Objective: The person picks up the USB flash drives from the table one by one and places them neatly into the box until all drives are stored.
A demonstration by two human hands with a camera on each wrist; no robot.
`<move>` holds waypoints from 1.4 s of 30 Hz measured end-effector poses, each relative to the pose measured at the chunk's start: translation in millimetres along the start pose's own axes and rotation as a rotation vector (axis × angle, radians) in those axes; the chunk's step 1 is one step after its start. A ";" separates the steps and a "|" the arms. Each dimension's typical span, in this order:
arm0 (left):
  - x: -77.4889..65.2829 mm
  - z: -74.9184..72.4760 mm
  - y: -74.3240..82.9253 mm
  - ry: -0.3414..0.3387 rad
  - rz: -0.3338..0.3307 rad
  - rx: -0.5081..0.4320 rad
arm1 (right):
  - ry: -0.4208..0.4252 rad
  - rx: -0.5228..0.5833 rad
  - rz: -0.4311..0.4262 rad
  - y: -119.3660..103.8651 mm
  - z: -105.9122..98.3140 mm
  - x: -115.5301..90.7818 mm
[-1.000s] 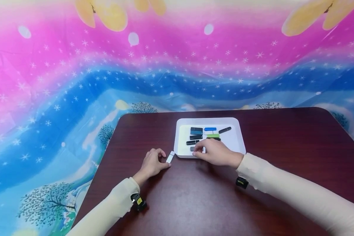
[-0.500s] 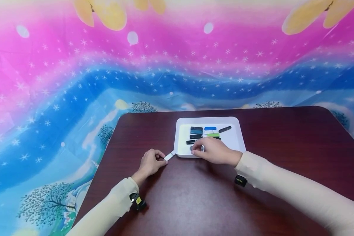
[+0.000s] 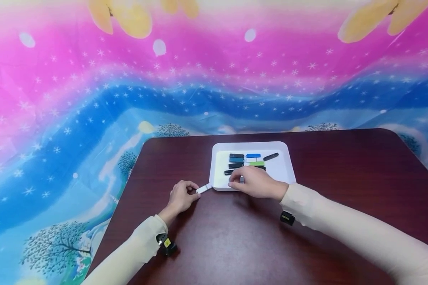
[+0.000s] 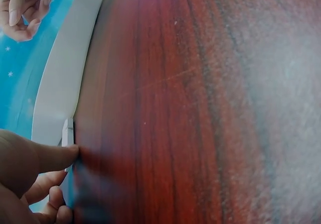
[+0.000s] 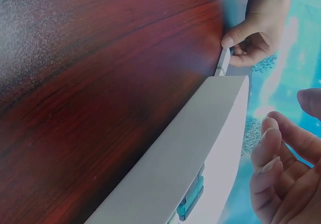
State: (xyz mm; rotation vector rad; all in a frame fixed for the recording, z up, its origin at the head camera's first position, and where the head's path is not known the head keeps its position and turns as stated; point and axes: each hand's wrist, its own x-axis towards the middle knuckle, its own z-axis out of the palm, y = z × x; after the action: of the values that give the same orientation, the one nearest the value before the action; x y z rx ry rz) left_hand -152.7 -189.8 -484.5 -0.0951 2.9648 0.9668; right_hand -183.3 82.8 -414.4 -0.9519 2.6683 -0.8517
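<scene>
My left hand [image 3: 180, 196] pinches a white USB flash drive [image 3: 203, 189] between thumb and fingers, low at the table top. The drive's far end meets the near left corner of a white tray [image 3: 286, 174]. In the left wrist view the thumb lies over the white flash drive [image 4: 69, 133] beside the tray wall. Above the tray's near edge hovers my right hand [image 3: 258, 183], its fingers loosely bent. Nothing is between those fingers in the right wrist view, where the right hand [image 5: 283, 179] hangs beyond the tray wall [image 5: 185, 133].
Several flash drives lie in the tray, among them a blue one [image 3: 253, 155], a green one [image 3: 256, 163] and a slanted black one [image 3: 271, 156]. My right hand hides part of the group. A dark wooden table [image 3: 207, 237] stands before a patterned backdrop [image 3: 207, 59].
The white flash drive has turned from steep to flatter, and my left fingers have closed on its near end. My right hand has shifted slightly left over the tray.
</scene>
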 end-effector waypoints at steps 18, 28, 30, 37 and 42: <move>5.3 -9.1 -8.0 0.010 -0.023 -0.099 | -0.020 -0.038 0.008 -4.6 -1.7 2.4; 8.6 -21.5 -8.3 0.021 -0.022 -0.176 | -0.003 -0.039 0.009 -4.1 -4.2 2.5; 9.3 -25.4 -8.0 0.029 -0.017 -0.190 | 0.002 -0.039 0.007 -4.3 -5.0 2.6; 11.7 -36.1 -5.7 0.033 -0.006 -0.198 | 0.007 -0.047 -0.001 -5.3 -7.7 5.5; 14.7 -41.4 -2.5 0.041 0.007 -0.204 | 0.006 -0.053 0.001 -4.3 -10.0 7.4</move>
State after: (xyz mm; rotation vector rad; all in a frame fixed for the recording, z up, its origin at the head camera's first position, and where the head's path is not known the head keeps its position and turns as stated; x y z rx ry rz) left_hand -167.2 -217.1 -453.1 -0.1089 2.8946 1.2807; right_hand -190.3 80.0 -403.7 -0.9615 2.7092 -0.7882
